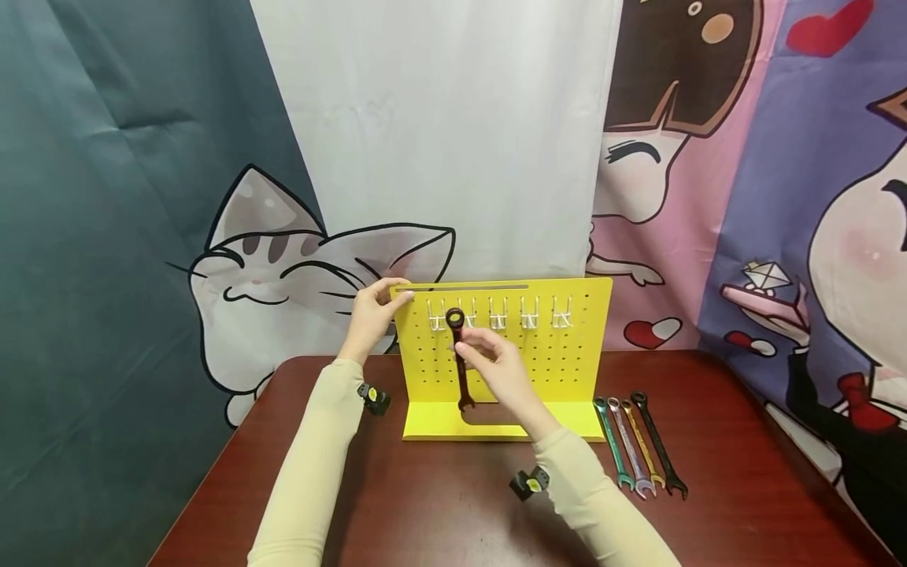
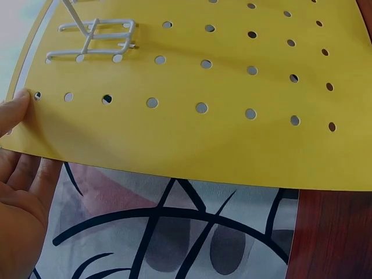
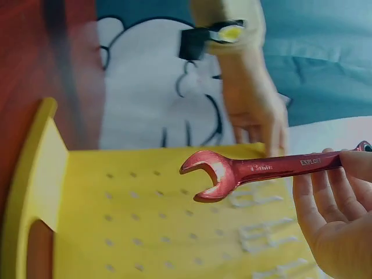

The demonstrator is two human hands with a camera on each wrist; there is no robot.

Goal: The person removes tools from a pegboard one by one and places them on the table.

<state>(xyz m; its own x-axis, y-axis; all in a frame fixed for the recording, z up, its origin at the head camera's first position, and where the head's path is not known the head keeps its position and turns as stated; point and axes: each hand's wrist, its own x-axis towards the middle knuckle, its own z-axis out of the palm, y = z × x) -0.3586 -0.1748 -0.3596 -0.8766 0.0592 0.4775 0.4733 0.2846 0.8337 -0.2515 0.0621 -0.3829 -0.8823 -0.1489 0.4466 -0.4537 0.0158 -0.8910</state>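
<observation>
A dark red combination wrench [image 1: 463, 370] is held by my right hand [image 1: 499, 370], ring end up and open jaw down, in front of the yellow pegboard [image 1: 567, 362]. In the right wrist view the red wrench [image 3: 261, 170] lies between thumb and fingers. My left hand [image 1: 372, 315] grips the pegboard's upper left corner. The left wrist view shows that thumb on the front of the yellow board [image 2: 232, 151], fingers behind. White wire hooks [image 1: 498, 315] hang in a row along the board's upper part, and the wrench's ring end stands near the leftmost ones.
Several wrenches lie side by side on the brown table right of the board: a green one [image 1: 615, 445], a silver one [image 1: 631, 449], a gold one [image 1: 645, 449] and a black one [image 1: 660, 445]. A cartoon-printed curtain [image 1: 453, 142] hangs behind the table [image 1: 439, 504].
</observation>
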